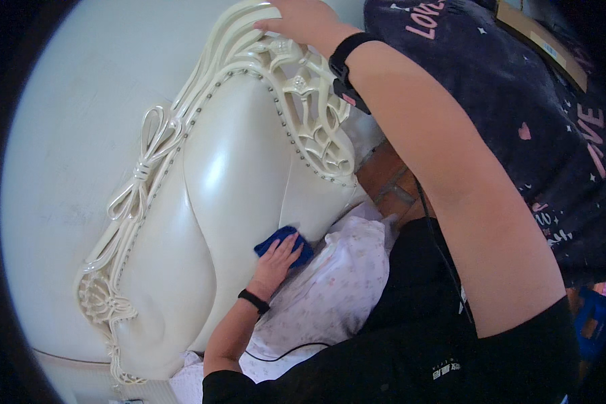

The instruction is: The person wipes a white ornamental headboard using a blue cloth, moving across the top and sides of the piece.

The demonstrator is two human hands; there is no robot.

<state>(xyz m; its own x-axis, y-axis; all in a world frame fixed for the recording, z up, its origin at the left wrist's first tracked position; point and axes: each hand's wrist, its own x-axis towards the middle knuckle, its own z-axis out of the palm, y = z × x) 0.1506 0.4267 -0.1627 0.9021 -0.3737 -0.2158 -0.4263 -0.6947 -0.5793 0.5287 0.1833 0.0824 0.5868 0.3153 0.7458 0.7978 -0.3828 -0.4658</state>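
Note:
A cream upholstered headboard [237, 146] with a glossy carved frame [202, 81] and a row of nailheads stands against the wall. My left hand [274, 265] lies on a folded dark blue cloth [267, 243], pressing it to the lower padded panel. At the picture's top edge, my right hand [303, 20] holds the upper part of the carved frame, its thumb on the near side; some of its fingers are cut off. Openwork carving [308, 101] fills the frame just below that hand.
Pale floral bedding [328, 283] bunches along the headboard's foot. Dark fabric with pink lettering [505, 101] spreads at the right, a cardboard piece [545, 45] on it. Reddish-brown tiled floor [391, 177] shows between. A thin black cable [293, 348] crosses the bedding. The wall [106, 76] is pale.

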